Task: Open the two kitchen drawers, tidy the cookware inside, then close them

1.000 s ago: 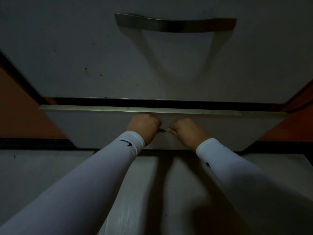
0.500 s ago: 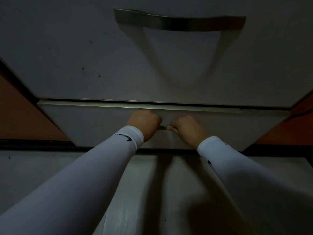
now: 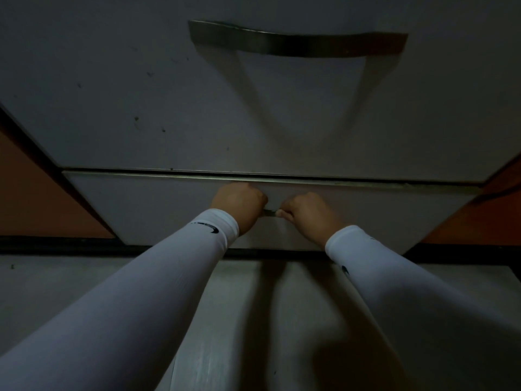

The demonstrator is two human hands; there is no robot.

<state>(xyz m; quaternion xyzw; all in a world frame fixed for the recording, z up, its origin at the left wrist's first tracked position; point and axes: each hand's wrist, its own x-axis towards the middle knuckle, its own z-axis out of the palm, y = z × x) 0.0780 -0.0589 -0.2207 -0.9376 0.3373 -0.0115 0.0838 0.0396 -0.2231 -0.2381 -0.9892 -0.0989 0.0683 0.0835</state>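
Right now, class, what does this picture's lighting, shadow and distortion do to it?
Head view: dim light overall, colours muted; the upper drawer handle casts a long V-shaped shadow down its front; both arms throw dark shadows on the floor; wide-angle lens splays the drawer edges outward; the lower handle shows only as a sliver between the hands.

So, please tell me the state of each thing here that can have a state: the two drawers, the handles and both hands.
Upper drawer: shut.
Upper handle: free, no hand on it.
Lower drawer: almost shut, only a thin gap under the upper front.
Lower handle: gripped by both hands, mostly hidden.
Left hand: curled round the lower handle.
Right hand: curled round the lower handle.
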